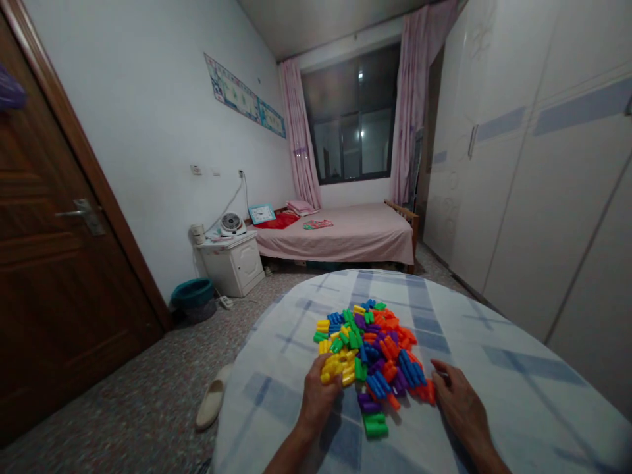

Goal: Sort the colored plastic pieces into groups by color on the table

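A heap of bullet-shaped plastic building blocks in several colours lies on the cloth-covered round table [266, 408]. My left hand [320, 395] is at the heap's near left side, its fingers closed on a yellow building block [332, 370] among other yellow ones. My right hand [460, 403] rests at the right edge with fingers apart, its fingertips beside an orange building block [428, 392]. Between my hands lie blue building blocks [412, 368], and a green building block [376, 425] sits nearest to me. Part of each hand's grip is hidden.
Beyond the table stands a bed [340, 230] with a pink sheet. At left are a white bedside cabinet [241, 266] with a small fan [231, 224], a teal-rimmed bin [193, 289] and a slipper [211, 405]. A tall wardrobe [498, 197] lines the right side.
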Action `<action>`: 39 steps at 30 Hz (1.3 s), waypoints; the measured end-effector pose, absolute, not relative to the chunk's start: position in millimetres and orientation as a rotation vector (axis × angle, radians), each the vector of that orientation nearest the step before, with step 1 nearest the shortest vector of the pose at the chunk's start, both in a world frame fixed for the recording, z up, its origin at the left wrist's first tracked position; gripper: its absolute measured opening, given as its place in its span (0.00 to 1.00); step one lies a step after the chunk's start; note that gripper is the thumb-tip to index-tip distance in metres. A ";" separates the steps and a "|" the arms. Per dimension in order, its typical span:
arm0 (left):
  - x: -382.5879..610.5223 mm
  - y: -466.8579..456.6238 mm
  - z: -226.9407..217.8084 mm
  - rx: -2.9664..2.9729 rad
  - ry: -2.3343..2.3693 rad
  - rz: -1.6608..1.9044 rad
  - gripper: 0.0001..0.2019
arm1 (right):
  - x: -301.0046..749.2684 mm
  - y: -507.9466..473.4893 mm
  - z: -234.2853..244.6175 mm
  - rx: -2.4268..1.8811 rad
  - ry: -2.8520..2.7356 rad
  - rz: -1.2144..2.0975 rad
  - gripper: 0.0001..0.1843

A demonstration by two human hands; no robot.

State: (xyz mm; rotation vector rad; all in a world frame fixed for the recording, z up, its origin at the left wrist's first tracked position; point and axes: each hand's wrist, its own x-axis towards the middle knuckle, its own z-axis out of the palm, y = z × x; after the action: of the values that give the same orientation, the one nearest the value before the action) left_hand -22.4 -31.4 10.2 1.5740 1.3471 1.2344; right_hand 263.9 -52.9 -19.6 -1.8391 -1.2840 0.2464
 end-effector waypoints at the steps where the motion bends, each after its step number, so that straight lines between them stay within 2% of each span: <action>1: -19.6 -27.7 13.5 1.533 1.300 1.236 0.19 | 264.2 -52.8 -20.2 -1.834 -1.285 0.240 0.25; 7: 11.3 8.9 64.5 1.627 1.201 1.073 0.22 | 263.8 -53.4 -18.1 -1.849 -1.277 0.256 0.26; 11: 27.3 24.3 87.8 1.906 1.289 1.017 0.34 | 263.5 -54.0 -15.9 -1.850 -1.278 0.269 0.27; 13: 29.6 18.3 84.9 2.078 1.383 1.025 0.35 | 263.5 -53.7 -16.6 -1.864 -1.283 0.280 0.26; 19: 11.7 -49.2 50.7 2.444 1.254 0.799 0.28 | 256.9 -56.6 -15.5 -1.857 -1.302 0.197 0.21; 26: -8.1 -86.8 27.1 2.573 1.290 0.415 0.26 | 248.4 -58.8 -5.6 -1.885 -1.277 0.174 0.19; 30: -1.5 -81.2 24.5 2.599 1.335 0.401 0.17 | 249.0 -59.2 -6.5 -1.876 -1.279 0.166 0.19; 36: 0.5 -76.0 27.5 2.564 1.297 0.399 0.18 | 250.9 -57.9 -10.4 -1.869 -1.283 0.185 0.19; 39: -1.2 -72.5 31.0 2.516 1.261 0.412 0.15 | 250.8 -57.4 -12.0 -1.869 -1.279 0.187 0.19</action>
State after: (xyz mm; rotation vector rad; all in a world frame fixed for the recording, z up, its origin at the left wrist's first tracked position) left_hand -1.2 -72.5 31.0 2.5162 1.2611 0.4125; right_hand 250.8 -57.4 -12.0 -1.8694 -1.2794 0.1875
